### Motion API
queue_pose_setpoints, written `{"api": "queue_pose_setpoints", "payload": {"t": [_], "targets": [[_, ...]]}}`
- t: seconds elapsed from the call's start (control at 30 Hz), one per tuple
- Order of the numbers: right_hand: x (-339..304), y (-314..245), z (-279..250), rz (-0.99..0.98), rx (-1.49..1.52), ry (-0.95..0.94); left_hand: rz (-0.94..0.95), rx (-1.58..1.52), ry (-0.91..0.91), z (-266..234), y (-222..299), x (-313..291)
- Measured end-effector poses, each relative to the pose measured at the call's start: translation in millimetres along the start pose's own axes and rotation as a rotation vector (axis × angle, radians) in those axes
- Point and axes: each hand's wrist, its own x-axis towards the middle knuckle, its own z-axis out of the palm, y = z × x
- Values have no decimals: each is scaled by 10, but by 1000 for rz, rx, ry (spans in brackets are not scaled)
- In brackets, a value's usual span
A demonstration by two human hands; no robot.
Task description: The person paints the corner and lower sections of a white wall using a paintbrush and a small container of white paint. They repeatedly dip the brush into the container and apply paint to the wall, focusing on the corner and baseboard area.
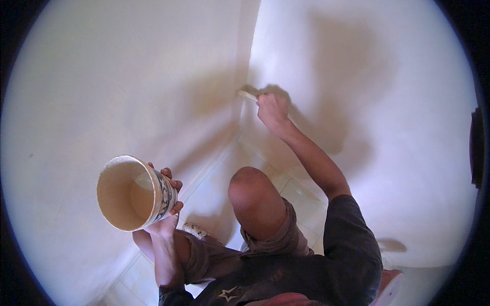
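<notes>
- One dark shirt (286, 275) lay nearest, below and right of the bucket; it bore one outlined star (227, 294), and the lower edge of the view cut it off.
- One reddish cloth (283, 299), also cut off, showed farther right of the bucket than the star.
- One bucket (164, 196), tilted so that its mouth faced the view, carried large dark lettering, partly covered by fingers and turned away. Its pale interior made the contents hard to make out.
- Two hands were in view. The left hand (164, 223) gripped the bucket from its right side and underneath, the palm partly hidden.
- Two legs in brownish shorts (273, 232) were bent; one bare knee (255, 191) rose right of the bucket, while the other leg was largely hidden beside the left forearm.
- One pale, dark-spotted object (196, 229) sat just below and right of the bucket, too covered to identify.
- The right hand (274, 108), above and right of the bucket, was closed around one brush (247, 95), whose pale end pointed at the wall corner; its handle was hidden in the fist, and contact was unclear.
- Two pale walls (102, 97) met above and right of the bucket, over a tiled floor (219, 178).
- One dark object (476, 148), far right of the bucket, was cut off.
</notes>
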Motion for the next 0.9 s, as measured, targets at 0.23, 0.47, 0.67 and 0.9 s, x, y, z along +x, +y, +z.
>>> {"api": "queue_pose_setpoints", "payload": {"t": [0.23, 0.47, 0.67, 0.9], "targets": [[397, 79, -1360, -155, -227, 375, -8, -43, 10, -14, 49, -58], [682, 147, -2128, -176, -341, 373, -13, -30, -4, -112, 99, -106], [753, 363, -2576, -197, -399, 444, -22, -32, -27, -164, 86, -117], [783, 543, -3235, -180, -486, 546, -43, -86, -41, -160, 75, -119]]}}
